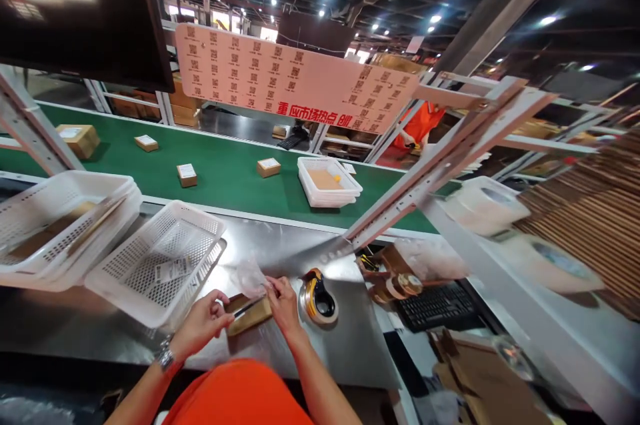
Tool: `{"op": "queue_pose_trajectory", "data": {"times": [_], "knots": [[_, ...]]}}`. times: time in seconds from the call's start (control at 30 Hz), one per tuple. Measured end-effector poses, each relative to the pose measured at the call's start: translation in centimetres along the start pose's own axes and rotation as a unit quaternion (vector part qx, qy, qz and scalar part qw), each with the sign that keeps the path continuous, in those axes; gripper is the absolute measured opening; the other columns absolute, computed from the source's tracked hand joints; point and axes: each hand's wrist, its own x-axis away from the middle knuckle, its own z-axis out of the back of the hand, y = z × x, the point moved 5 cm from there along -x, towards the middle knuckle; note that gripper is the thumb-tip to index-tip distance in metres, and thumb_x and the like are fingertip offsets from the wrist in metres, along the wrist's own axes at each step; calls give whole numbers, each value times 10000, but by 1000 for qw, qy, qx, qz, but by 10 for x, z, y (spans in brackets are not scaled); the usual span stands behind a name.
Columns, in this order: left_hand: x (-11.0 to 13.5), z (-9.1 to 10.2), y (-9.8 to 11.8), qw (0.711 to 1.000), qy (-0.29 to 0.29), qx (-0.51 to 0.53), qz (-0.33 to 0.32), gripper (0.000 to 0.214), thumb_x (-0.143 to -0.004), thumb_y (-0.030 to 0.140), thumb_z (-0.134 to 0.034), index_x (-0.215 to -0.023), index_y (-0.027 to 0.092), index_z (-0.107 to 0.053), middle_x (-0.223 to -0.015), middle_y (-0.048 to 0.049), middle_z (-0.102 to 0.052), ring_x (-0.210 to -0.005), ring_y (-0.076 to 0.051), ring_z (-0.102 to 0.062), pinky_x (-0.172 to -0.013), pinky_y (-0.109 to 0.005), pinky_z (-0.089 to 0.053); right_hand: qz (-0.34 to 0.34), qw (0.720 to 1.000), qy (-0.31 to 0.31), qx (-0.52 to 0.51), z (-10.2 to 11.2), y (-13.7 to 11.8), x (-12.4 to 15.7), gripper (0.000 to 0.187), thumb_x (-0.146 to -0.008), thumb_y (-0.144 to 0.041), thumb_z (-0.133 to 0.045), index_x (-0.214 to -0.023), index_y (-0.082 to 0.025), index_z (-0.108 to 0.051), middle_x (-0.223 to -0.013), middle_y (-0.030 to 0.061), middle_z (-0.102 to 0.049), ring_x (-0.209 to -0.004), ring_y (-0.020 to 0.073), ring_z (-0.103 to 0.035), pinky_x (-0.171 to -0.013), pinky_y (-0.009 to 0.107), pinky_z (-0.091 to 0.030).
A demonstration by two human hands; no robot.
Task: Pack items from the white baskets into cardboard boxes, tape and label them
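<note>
A small brown cardboard box [250,315] lies on the steel worktable [75,325] in front of me. My left hand [203,321] grips its left end, fingers curled around it. At the box's right end is my right hand [283,303], its fingers pinched at the top edge next to a crumpled clear plastic bag [250,276]. A tape dispenser [319,301] with a yellow and black handle stands just right of my right hand.
Tilted white mesh baskets [160,258] [55,225] stand at my left. Behind runs a green conveyor belt [225,165] carrying small boxes and a white basket [327,181]. A keyboard [435,305], tape rolls [483,201] and flat cardboard stacks [595,218] are at the right.
</note>
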Motion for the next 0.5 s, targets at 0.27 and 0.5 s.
{"op": "queue_pose_trajectory", "data": {"times": [0.27,0.5], "knots": [[4,-2,-7,990,101,-90,-28,472,-772,588,-768,-1076,255,-627,-608,73,-640,-541,-199,-642,-562,-291,-433,-22,995,-42,-85,2,-4,4,378,-1005,-550,-703,-1082,-268,-942,-885,36,-708,-877,231,-653,-829,354,-516],[-9,-18,-15,959,133,-246,-48,683,-851,245,-670,-1527,148,-678,-733,-4,-784,-723,-260,-793,-709,-320,-556,50,960,-240,-137,-27,-51,48,415,-1051,-624,-701,-932,-305,-939,-829,30,-665,-849,222,-613,-812,351,-480]]}}
